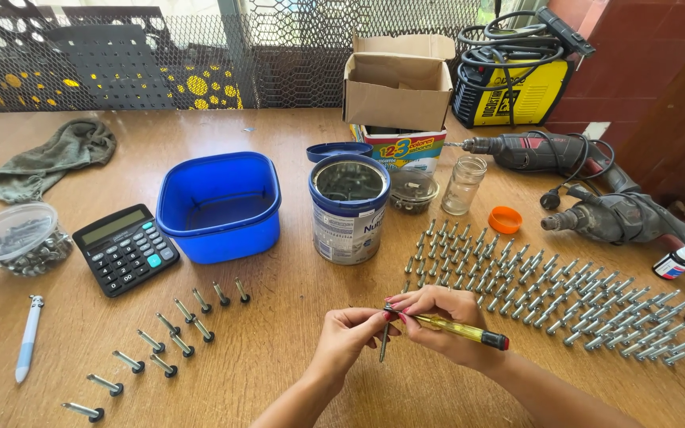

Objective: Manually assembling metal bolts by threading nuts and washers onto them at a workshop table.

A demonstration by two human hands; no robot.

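Wood table (295,333): blue tub (217,204) empty, tin (349,208) w/ hardware; left hand (346,337) grips bolt (384,342), right hand (441,321) screwdriver (457,329).

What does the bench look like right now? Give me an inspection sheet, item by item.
Surface: brown wooden table, worn and scratched.
Job's things: long grey metal bolt hanging from the fingertips; yellow-handled screwdriver; dense rows of grey bolts on the right; two loose rows of dark-headed bolts on the left.
Clutter: blue plastic tub, open metal tin, black calculator, small glass jar, orange cap, cardboard box, grey rag.
Grippers: left hand pinches the bolt; right hand grips the screwdriver.
Cables: black leads coiled on the yellow welding machine; cord by two electric drills.
Surroundings: wire mesh fence, red wall.
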